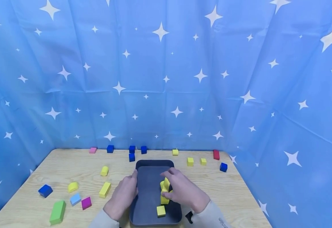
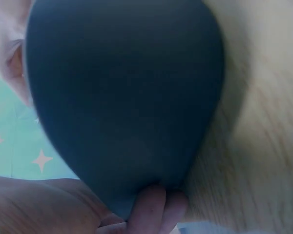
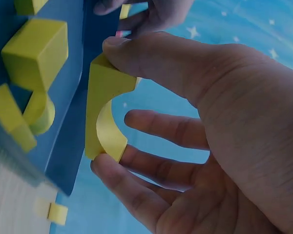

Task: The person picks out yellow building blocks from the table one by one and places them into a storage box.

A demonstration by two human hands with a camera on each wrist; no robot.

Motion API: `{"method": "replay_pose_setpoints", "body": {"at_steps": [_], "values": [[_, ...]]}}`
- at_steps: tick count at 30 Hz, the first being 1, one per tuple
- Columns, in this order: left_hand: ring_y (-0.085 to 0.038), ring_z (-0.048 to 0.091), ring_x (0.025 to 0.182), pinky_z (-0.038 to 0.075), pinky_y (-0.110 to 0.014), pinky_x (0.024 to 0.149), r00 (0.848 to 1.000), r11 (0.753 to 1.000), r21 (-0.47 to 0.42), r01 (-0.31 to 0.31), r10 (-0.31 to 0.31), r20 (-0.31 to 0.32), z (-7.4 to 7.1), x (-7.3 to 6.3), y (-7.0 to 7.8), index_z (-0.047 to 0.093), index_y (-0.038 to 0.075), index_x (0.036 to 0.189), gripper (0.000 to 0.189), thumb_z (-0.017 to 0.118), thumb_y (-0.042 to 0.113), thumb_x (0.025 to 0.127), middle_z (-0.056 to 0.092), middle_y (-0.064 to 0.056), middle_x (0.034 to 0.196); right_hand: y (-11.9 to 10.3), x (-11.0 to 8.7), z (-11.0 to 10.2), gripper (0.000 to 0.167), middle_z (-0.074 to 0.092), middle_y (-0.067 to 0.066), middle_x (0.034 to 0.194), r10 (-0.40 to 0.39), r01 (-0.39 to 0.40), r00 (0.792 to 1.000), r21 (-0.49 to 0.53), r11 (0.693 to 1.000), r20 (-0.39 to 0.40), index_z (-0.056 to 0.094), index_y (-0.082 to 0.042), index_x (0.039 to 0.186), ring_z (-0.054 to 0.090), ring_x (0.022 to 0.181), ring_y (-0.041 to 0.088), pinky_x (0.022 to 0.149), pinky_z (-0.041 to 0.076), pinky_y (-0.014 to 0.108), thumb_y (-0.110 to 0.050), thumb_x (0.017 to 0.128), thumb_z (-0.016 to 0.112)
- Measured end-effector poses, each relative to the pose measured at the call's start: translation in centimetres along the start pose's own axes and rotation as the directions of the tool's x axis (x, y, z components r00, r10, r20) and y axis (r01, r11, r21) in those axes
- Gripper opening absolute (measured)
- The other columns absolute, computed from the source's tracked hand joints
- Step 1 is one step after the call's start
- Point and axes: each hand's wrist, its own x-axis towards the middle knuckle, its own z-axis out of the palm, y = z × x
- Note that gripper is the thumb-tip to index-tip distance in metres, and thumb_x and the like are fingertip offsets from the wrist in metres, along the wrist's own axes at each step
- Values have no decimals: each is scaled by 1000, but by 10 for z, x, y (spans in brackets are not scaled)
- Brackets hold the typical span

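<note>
A dark grey rectangular tray [image 1: 146, 196] lies near the table's front edge. My left hand [image 1: 124, 193] grips its left rim; in the left wrist view the fingers [image 2: 147, 209] curl against the tray's dark wall [image 2: 127, 97]. Above the tray's right side, my right hand [image 1: 184, 188] holds a yellow arch block [image 3: 94, 107] by its two ends, between thumb and fingers, with the curved cutout facing the palm. Below it in the tray lie several yellow blocks, among them a rectangular one [image 3: 39, 51] and a cube [image 1: 161, 211] near the front.
Left of the tray lie a green block [image 1: 58, 212], a blue cube [image 1: 45, 191], a light blue block [image 1: 75, 199], a magenta block [image 1: 86, 203] and several yellow ones. Blue cubes [image 1: 132, 149], yellow cubes [image 1: 190, 161] and a red block [image 1: 216, 154] line the back. A starry curtain [image 1: 160, 79] surrounds the table.
</note>
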Motion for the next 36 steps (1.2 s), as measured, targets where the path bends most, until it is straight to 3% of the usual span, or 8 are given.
{"method": "replay_pose_setpoints", "body": {"at_steps": [8, 20, 36], "values": [[-20, 75, 77, 62, -28, 59, 1000, 1000, -15, 12, -12, 22, 0, 1, -3, 54, -16, 162, 69, 83, 0, 102, 81, -29, 115, -18, 19, 2, 66, 73, 9, 148, -76, 84, 993, -84, 993, 89, 72, -12, 155, 74, 117, 14, 100, 72, 33, -36, 99, 97], [-25, 81, 88, 69, -35, 67, 1000, 999, -32, 8, -8, 15, -1, 0, -8, 55, -17, 161, 66, 82, -1, 103, 80, -34, 126, -35, 59, 6, 67, 74, 5, 143, -85, 135, 979, -280, 950, 184, 73, -19, 157, 71, 111, 14, 101, 71, 33, -45, 99, 95], [-20, 73, 79, 60, -31, 59, 999, 996, -87, 12, -9, 32, 0, 1, -8, 52, -17, 164, 69, 80, -4, 101, 80, -30, 121, -35, 84, 19, 70, 73, 3, 143, -52, 108, 980, -293, 950, 193, 71, -26, 159, 69, 112, 13, 95, 72, 32, -46, 98, 97]]}}
